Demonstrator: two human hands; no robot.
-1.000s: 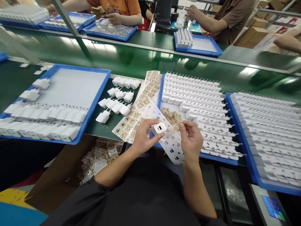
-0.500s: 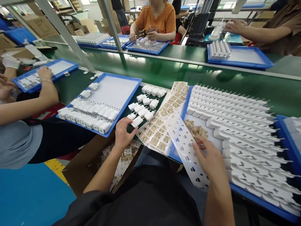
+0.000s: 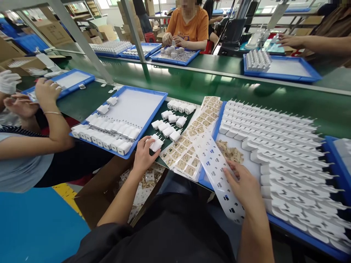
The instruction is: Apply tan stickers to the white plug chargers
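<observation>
My left hand (image 3: 144, 156) has its thumb and fingers closed around a white plug charger (image 3: 156, 145) near the table's front edge. A second charger touches or nearly touches it from behind, and several loose chargers (image 3: 175, 136) lie beyond on the green table. In my right hand (image 3: 245, 182) is a long whitish sticker backing sheet (image 3: 212, 160) with small dark openings, slanting down over the edge of the right tray. Beneath its upper end lie sheets of tan stickers (image 3: 189, 153). Crumpled tan scraps (image 3: 230, 151) sit in the tray by my right fingertips.
A blue tray (image 3: 148, 126) at left holds rows of chargers; the right blue tray (image 3: 204, 179) is densely packed with them. Below the table stands a cardboard box (image 3: 93, 201) of scraps. Co-workers' hands (image 3: 22, 106) are at left, with other people across the green belt (image 3: 192, 82).
The charger at my left hand has moved slightly toward me and turned. My right hand and the sheet keep almost the same place. The left co-worker's hands have lifted from their tray.
</observation>
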